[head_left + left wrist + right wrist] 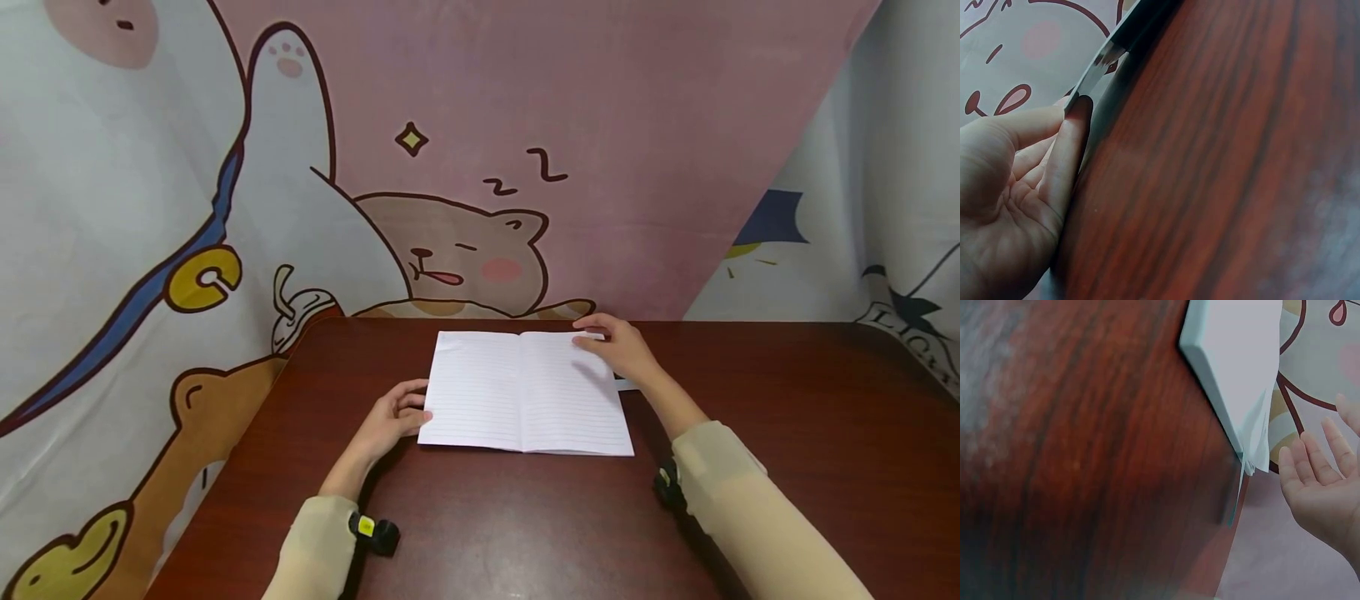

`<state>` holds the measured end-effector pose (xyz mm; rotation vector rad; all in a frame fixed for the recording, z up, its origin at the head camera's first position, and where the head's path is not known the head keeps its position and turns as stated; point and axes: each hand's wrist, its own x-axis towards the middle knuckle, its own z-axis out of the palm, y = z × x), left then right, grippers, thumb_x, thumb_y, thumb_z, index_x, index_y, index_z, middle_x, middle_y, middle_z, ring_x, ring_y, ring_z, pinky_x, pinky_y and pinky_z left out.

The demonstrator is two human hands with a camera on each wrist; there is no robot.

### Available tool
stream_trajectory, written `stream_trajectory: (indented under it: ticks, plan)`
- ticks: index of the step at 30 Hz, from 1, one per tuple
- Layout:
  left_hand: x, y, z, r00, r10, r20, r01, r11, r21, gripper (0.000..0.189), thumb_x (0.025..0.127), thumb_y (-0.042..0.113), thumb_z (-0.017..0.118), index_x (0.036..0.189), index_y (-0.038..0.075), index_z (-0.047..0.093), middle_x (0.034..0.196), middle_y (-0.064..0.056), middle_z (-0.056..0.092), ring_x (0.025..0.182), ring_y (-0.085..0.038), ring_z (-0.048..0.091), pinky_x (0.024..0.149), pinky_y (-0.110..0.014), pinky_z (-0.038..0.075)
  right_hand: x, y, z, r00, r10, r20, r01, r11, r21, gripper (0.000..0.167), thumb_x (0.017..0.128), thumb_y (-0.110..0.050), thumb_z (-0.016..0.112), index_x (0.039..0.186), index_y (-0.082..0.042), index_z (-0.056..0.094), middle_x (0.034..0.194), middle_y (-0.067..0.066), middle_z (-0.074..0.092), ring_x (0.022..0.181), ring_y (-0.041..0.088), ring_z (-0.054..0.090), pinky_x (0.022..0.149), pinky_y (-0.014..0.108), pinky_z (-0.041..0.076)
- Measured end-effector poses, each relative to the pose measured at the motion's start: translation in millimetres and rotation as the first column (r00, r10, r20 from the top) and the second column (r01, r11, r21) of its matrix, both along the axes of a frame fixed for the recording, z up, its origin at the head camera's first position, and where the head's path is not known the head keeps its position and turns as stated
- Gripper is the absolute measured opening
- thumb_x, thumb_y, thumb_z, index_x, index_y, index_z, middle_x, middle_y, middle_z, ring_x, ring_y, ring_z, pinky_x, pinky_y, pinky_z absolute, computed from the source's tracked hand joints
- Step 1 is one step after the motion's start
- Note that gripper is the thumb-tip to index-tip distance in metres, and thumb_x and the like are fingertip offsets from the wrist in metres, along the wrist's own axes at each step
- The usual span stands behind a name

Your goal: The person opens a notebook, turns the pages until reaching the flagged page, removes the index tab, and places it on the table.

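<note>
An open notebook (480, 392) with lined white pages lies on the dark wooden table. My left hand (392, 417) holds its left edge. In the left wrist view, the thumb and a finger of that left hand (1029, 175) pinch the notebook's edge (1094, 72) from both sides. My right hand (618, 348) is over the upper right corner of the notebook, fingers extended and spread. The right wrist view shows this right hand (1325, 481) with relaxed fingers, beside the notebook's fanned pages (1257, 437).
The reddish-brown table (787, 417) reaches back to a cartoon-printed cloth (637, 125). A pale strip (627, 384) sticks out past the notebook's right side, beneath the right forearm. Each wrist wears a small black camera, such as the left one (378, 534).
</note>
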<state>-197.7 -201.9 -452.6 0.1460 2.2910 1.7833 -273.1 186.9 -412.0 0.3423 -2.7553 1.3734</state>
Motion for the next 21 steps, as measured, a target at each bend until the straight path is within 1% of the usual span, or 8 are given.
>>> stream_trajectory:
  ticks: [5,14,21]
  plan:
    - [-0.5,-1.0,-1.1,1.0,-0.004,0.003,0.004,1.0,0.007,0.057,0.094,0.003,0.065,0.147,0.005,0.044,0.127,-0.026,0.06,0.095,-0.011,0.066,0.078,-0.025,0.057,0.3,2.3,-1.1,1.0,-0.005,0.009,0.005,1.0,0.003,0.041,0.096,-0.024,0.067,0.129,-0.001,0.061,0.136,0.023,0.059,0.129,0.043,0.052,0.102,0.056,0.045]
    - [-1.1,-1.0,-1.3,1.0,-0.011,0.002,0.011,1.0,0.022,0.057,0.094,0.002,0.065,0.147,0.005,0.043,0.126,-0.026,0.06,0.093,-0.011,0.066,0.078,-0.026,0.058,0.5,7.3,-3.6,0.999,-0.016,0.032,0.016,1.0,0.011,0.044,0.096,-0.025,0.067,0.131,0.001,0.06,0.141,0.025,0.054,0.133,0.042,0.047,0.111,0.057,0.037]
    - [-0.7,-1.4,-1.5,1.0,-0.011,-0.002,0.011,1.0,0.029,0.057,0.094,0.002,0.065,0.147,0.004,0.043,0.125,-0.025,0.06,0.092,-0.01,0.066,0.078,-0.026,0.058,2.1,8.7,-5.0,0.999,-0.024,0.042,0.023,0.999,0.023,0.044,0.095,-0.022,0.067,0.131,0.002,0.059,0.14,0.026,0.054,0.134,0.045,0.045,0.112,0.058,0.035]
